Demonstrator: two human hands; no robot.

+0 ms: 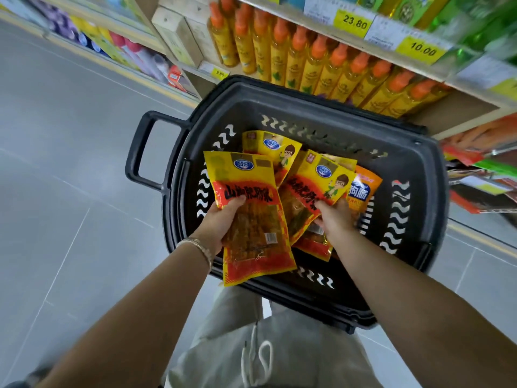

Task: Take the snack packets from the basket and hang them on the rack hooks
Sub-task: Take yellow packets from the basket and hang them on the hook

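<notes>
Two hands in the black basket (pixel 419 175): left hand (pixel 221 222) pinching a yellow packet (pixel 251 219) at 9 o'clock, right hand (pixel 335 217) clamped on a fanned bunch (pixel 310 189) at 3; light, limp, slick film, best pinched near the top edge for hooking.

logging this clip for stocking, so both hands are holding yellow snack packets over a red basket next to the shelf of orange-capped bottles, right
Not quite: the basket is black, not red. The head view shows the left hand and the right hand each gripping a yellow snack packet over it, beside the shelf of orange-capped bottles.
</notes>
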